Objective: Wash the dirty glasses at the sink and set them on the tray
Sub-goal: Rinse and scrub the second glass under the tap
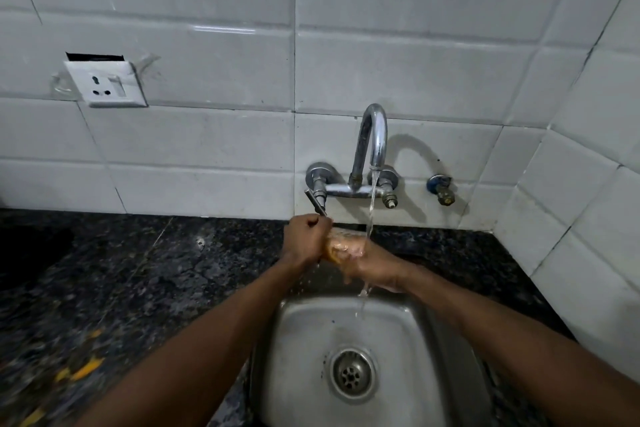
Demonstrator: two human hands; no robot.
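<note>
The glass (pixel 341 246) is held on its side by the right hand (pixel 377 269), fingers curled round it, so that it is rinsed by the stream (pixel 370 215) over the sink (pixel 301 340). The left hand (pixel 306 239) is curled at its other end; whether the glass or the lever (pixel 316 202) is gripped cannot be told.

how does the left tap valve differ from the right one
The left valve carries a lever handle angling down to the left hand; the right valve ends in a bare stem, no handle. The water falls close beside the right valve, away from the left valve. Both are metal, on one faucet.
</note>
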